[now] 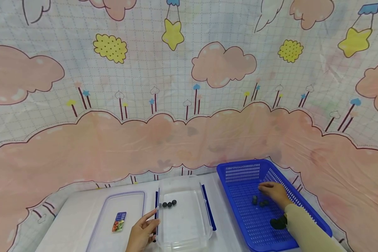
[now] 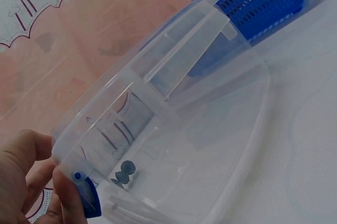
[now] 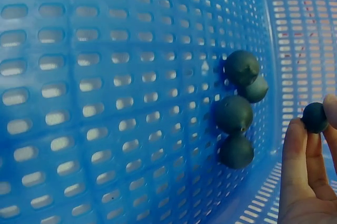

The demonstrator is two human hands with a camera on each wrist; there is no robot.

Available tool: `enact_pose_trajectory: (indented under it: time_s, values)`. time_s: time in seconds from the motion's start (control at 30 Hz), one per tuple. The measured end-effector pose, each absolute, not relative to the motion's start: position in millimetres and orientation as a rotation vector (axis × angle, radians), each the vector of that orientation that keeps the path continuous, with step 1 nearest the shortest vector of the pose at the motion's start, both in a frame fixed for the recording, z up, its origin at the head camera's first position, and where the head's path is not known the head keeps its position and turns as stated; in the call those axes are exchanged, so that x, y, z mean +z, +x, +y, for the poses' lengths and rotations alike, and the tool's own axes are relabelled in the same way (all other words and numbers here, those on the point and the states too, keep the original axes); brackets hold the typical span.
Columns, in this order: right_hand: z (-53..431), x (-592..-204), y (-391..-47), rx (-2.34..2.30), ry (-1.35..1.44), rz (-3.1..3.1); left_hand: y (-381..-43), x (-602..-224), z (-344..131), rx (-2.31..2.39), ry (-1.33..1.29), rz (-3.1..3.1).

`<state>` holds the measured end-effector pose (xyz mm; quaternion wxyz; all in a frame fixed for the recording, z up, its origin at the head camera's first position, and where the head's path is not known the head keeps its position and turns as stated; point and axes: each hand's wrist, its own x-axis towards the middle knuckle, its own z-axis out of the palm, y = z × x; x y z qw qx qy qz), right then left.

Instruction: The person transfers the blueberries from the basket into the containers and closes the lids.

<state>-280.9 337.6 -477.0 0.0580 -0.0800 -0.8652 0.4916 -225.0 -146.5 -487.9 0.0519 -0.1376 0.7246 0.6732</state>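
Observation:
My left hand holds the left side of a clear plastic box, its fingers at the rim beside a blue latch. Inside the box, three small dark balls lie in a row near the left wall. Over the blue basket, my right hand pinches another small dark ball between thumb and fingers. Several dark green, round, fruit-like pieces lie on the basket floor below that hand. Larger dark green pieces sit partly hidden by the right sleeve.
Left of the box lies a clear lid with a purplish edge and a label picturing produce. Another blue latch hangs out along the box's right side. A patterned cloth rises behind the white table.

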Motion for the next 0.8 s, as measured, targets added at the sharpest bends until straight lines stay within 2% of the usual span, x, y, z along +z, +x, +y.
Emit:
enact_pose_trajectory:
  time_s: [0.8]
  values:
    - [312.6,-464.8,-285.4,1.505,-0.11,-2.651,-225.5,-487.9,-145.4,2.057,-0.447,2.192]
